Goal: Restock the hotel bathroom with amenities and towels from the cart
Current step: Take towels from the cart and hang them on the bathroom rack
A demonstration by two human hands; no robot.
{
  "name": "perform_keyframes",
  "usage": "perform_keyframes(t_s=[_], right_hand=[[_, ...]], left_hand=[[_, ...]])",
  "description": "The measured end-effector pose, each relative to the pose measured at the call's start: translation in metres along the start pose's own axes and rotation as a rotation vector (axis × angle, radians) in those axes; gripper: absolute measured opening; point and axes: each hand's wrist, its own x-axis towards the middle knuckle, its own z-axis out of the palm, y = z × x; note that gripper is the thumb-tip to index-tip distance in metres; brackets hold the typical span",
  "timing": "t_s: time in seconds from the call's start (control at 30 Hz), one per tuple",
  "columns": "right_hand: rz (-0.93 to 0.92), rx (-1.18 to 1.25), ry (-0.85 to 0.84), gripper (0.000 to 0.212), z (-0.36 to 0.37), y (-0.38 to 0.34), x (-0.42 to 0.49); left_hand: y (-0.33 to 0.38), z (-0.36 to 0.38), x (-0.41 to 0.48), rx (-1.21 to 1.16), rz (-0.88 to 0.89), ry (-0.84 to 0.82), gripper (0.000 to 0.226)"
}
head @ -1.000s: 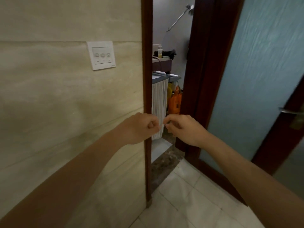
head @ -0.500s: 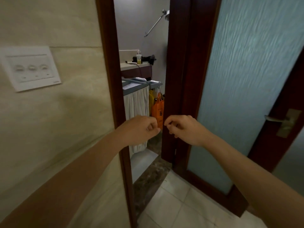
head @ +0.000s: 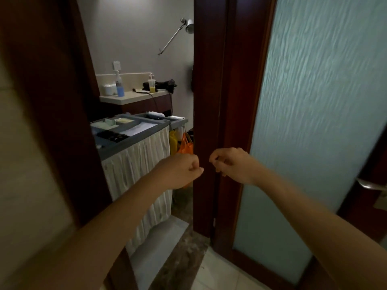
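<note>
Dark reddish wood makes up the door frame (head: 209, 101), and both bare arms reach out in front of it. The left hand (head: 180, 170) is balled into a fist with nothing in it. The right hand (head: 229, 164), just beside it but not touching, has its fingers bent inward and is also empty. Through the opening stands the cart (head: 134, 141), small items on its grey top and a white pleated curtain (head: 138, 170) below. An orange bag (head: 185, 146) hangs at its far end. Behind it, a counter (head: 134, 98) holds bottles. A frosted glass door (head: 314, 101) stands on the right.
</note>
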Motion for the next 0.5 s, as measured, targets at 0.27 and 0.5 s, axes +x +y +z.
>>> perform_keyframes(t_s=[0.27, 0.5], right_hand=[[-0.031, 0.031, -0.054, 0.016, 0.010, 0.085, 0.119], [-0.156, 0.053, -0.161, 0.014, 0.013, 0.148, 0.240]], left_hand=[[-0.041, 0.016, 0.124, 0.013, -0.179, 0.008, 0.033], [-0.084, 0.011, 0.215, 0.019, -0.361, 0.037, 0.026]])
